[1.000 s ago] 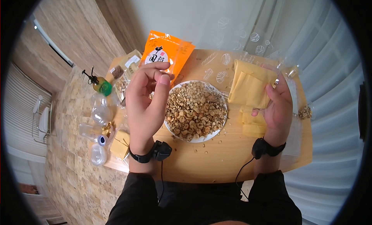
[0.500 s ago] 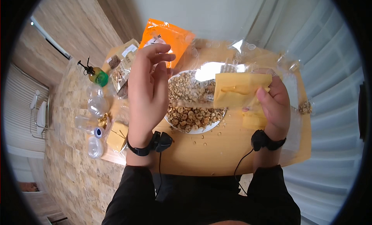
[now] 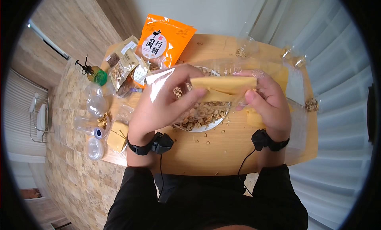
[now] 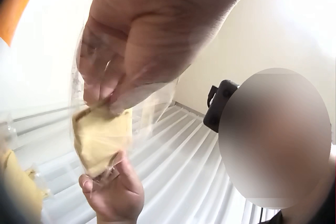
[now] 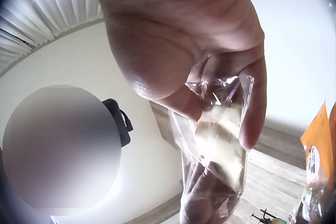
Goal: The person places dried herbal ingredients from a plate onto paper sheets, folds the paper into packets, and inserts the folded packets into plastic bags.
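Note:
A folded yellow cloth (image 3: 224, 85) is held up above the plate, between both hands. My left hand (image 3: 164, 103) pinches its left end, thumb in front and fingers behind. Clear plastic film (image 5: 247, 85), bag-like, wraps the cloth and overlaps the left hand's fingers in the wrist views. At the other end my right hand (image 3: 272, 105) grips cloth and plastic between thumb and fingers. Below lies a white plate (image 3: 217, 124) heaped with dried sliced pieces (image 3: 200, 118), partly hidden by the hands and the cloth.
An orange pouch (image 3: 168, 37) stands behind the plate, with smaller packets (image 3: 127, 65) beside it. At left are a spray bottle (image 3: 96, 75), clear plastic containers (image 3: 96, 105) and a tied yellow bundle (image 3: 118, 138). More yellow cloth (image 3: 255, 118) lies under the right hand.
The right hand has brought the yellow cloth leftward over the plate, turning it flatter. The left hand, loosely curled and holding nothing before, has moved right and now pinches the cloth's left end.

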Available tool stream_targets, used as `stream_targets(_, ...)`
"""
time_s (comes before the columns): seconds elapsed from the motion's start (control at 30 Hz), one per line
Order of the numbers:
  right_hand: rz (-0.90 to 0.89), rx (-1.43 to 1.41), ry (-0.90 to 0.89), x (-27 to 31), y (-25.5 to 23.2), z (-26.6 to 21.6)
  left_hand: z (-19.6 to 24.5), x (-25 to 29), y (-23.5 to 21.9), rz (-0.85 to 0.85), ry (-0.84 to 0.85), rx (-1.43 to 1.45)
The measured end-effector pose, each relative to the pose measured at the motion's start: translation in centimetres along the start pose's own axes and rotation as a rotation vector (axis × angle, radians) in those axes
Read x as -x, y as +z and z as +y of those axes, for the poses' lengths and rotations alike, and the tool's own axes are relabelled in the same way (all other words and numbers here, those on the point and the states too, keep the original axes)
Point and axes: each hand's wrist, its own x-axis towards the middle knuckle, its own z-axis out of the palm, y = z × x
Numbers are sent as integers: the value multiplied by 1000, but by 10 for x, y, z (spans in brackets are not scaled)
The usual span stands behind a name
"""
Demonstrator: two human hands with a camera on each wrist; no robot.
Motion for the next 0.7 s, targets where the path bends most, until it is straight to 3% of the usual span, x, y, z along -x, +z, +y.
stream_targets(0.03,-12,-3,-12,0,-2,2,2,2,-2,-2,2,-1)
stream_targets(0.1,6,-12,-29,-4,-5,-2,7,6,-4,201,-162,196)
stream_targets(0.13,22,-20,-45,-6,-7,-3,7,1,-2,318,-121,453)
stream_targets(0.17,23,-20,-47,-7,-11,-3,-4,1,-9,368,-104,478)
stream_targets(0.2,78,-56,-25,-7,-17,-2,-6,-1,-7,534,-34,555)
stream_targets(0.23,132,-92,-3,-7,-23,-1,-8,-4,-11,534,-32,554)
stream_targets(0.27,133,-92,-5,-7,-28,0,-12,-5,-17,648,7,662)
stream_targets(0.33,157,-253,-87,-7,-35,3,-16,-7,-29,777,35,835)
stream_targets(0.37,157,-253,-88,-6,-36,3,-29,-4,-36,777,36,834)
stream_targets(0.43,146,-363,-196,-4,-36,4,-55,-3,-47,443,190,1192)
stream_targets(0.47,142,-366,-198,-5,-36,5,-57,-6,-45,564,34,1170)
stream_targets(0.5,142,-356,-214,-7,-36,7,-51,-7,-40,565,36,1167)
stream_targets(0.6,159,-340,-211,-9,-37,9,-29,-5,-25,294,-173,1029)
stream_targets(0.63,177,-331,-188,-9,-37,9,-23,-3,-21,225,-193,796)
stream_targets(0.7,205,-274,-163,-9,-36,8,-9,-4,-17,54,-284,750)
